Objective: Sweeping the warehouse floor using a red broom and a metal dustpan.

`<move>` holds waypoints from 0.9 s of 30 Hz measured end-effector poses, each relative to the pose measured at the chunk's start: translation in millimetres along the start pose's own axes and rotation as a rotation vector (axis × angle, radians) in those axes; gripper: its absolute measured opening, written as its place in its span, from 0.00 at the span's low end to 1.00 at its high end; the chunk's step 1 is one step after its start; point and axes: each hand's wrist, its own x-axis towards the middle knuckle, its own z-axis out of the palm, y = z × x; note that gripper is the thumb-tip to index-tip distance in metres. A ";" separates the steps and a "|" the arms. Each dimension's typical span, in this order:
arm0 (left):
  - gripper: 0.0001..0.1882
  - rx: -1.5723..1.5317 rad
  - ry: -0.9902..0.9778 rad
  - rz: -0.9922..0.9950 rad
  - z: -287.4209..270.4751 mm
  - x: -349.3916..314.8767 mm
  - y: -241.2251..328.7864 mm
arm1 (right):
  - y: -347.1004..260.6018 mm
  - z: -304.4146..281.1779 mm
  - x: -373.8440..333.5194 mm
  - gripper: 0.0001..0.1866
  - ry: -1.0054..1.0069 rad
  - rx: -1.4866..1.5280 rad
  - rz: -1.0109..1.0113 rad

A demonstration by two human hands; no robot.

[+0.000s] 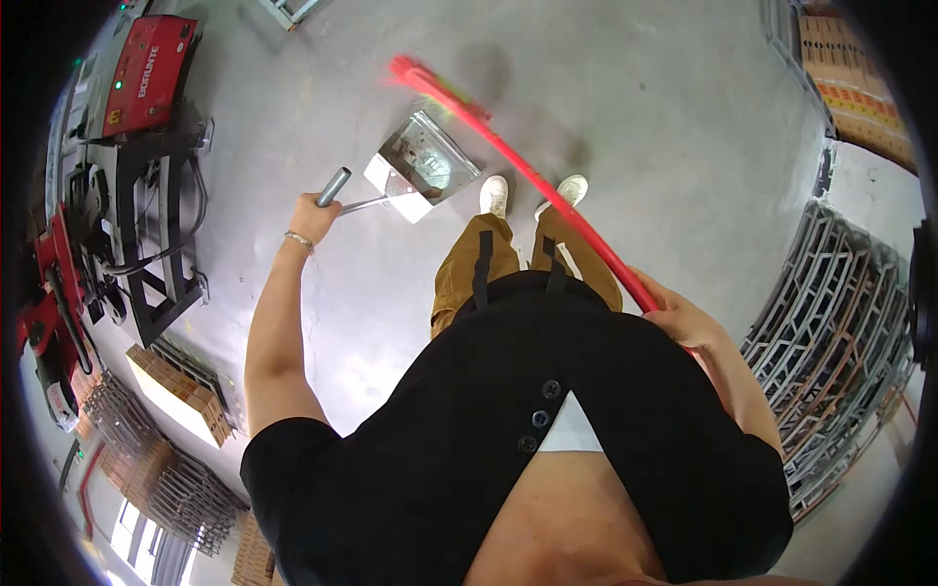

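My left hand (315, 217) is closed round the grey metal handle of a long-handled dustpan (445, 156). The silvery pan sits on or just over the floor in front of me, with dark specks and smudges inside it. In my right hand (674, 311), at my right side, is the red stick of a broom (552, 190). It slants forward and left across my body. The broom's red head, with blurred yellow-green bristles, is beyond the pan's far edge. Whether the bristles touch the floor I cannot tell.
At the left stands a red machine (149, 73) on a dark metal frame (147, 225) with hanging cables. Stacked metal frames (831, 342) line the right side, with cartons (845, 59) beyond. My white shoes (494, 197) are close to the pan on the grey floor.
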 end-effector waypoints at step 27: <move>0.13 -0.028 0.097 -0.035 -0.1 -66.3 -71.6 | -19.5 21.3 32.7 0.37 -0.127 -0.070 0.066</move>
